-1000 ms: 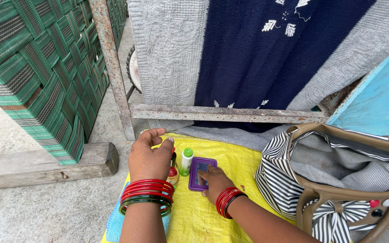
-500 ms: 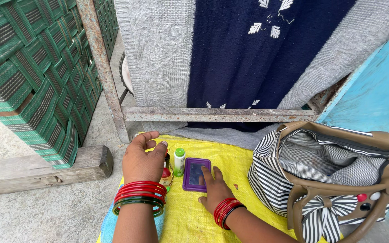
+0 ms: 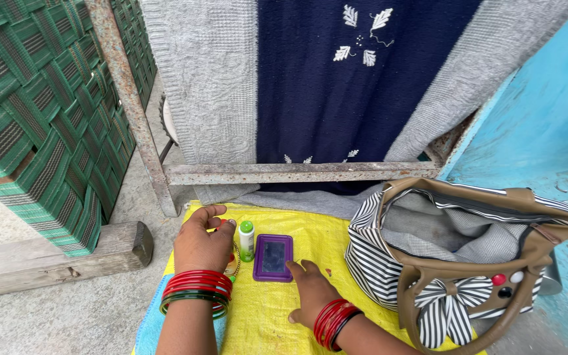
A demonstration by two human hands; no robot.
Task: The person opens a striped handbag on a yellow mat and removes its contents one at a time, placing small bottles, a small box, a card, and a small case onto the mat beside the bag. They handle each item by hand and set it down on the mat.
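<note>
My left hand (image 3: 200,246) is curled over a small red-labelled bottle (image 3: 233,261) standing on the yellow cloth (image 3: 277,315); the hand hides most of the bottle. Just right of it stands a white tube with a green cap (image 3: 246,239). A purple rectangular compact case (image 3: 273,258) lies flat beside the tube. My right hand (image 3: 310,294) rests palm down on the cloth, its fingertips at the case's lower right corner. Both wrists wear red bangles.
An open striped handbag with brown trim (image 3: 389,263) stands on the right of the cloth. Behind it, a rusty metal frame (image 3: 297,172) carries a grey and navy sweater (image 3: 310,79). A green woven cot (image 3: 34,118) and a wooden block (image 3: 47,256) are at the left, with a blue wall (image 3: 547,112) at the right.
My right hand has slid back off the purple case toward me. My left hand has closed lower over the bottle. The view has shifted right and slightly up.
</note>
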